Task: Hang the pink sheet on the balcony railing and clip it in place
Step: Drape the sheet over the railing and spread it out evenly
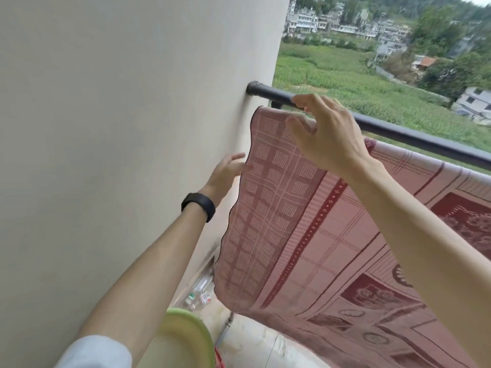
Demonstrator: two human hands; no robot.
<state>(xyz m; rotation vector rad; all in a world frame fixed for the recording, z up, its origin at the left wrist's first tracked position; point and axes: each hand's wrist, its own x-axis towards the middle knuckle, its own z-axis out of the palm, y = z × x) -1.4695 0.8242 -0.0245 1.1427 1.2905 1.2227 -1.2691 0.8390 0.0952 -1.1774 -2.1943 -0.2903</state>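
Observation:
The pink patterned sheet hangs in the air just inside the dark metal balcony railing, its top corner lifted close to the rail near the wall. My right hand pinches that top corner between thumb and fingers, right beside the rail. My left hand, with a black band on the wrist, touches the sheet's left edge lower down, fingers partly hidden behind the cloth. No clip is visible.
A cream wall stands close on the left where the railing ends. A green basin rim sits below my arms. Small bottles lie on the balcony floor by the wall. Fields and houses lie beyond the rail.

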